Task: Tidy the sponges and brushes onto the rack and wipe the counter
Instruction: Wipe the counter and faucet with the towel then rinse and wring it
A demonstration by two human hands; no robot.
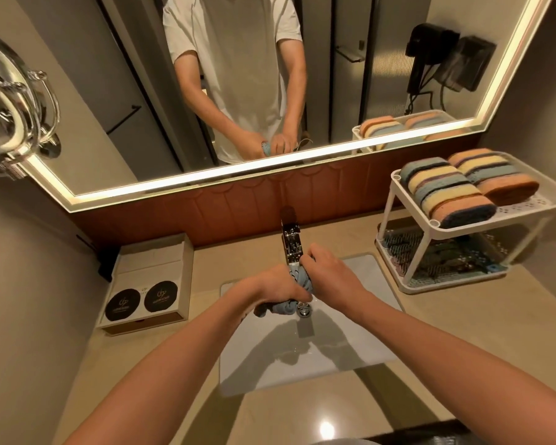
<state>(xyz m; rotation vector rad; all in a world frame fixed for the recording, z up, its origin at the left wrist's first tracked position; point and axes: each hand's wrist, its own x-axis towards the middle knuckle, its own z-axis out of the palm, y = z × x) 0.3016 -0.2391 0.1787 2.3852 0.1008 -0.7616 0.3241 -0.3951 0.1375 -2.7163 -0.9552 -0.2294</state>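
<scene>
Sponges [456, 191]: in the head view, two striped stacks lie side by side on the top tier of the rack [388, 216], at the back right corner of the counter [463, 332].
Rack lower tier: dark and blue things lie there; I cannot tell whether they are brushes.
Cloth [272, 308]: blue, twisted into a rope over the sink [270, 354], just under the tap [291, 245].
Left hand [276, 284]: fingers curled round the cloth's lower part, with a loose end hanging beneath.
Right hand [328, 268]: closed round the cloth's upper end, just beside the tap.
Mirror [109, 91]: the reflection shows both hands clenched on the cloth.
Step in hand: the sponges look tidied; this seems to be wringing the cloth before wiping.
Next move: probably a firm last squeeze so drips stay in the sink, then untwisting the cloth, spreading it flat and wiping the counter round the rack's feet and the box [148, 284] at the left edge.
</scene>
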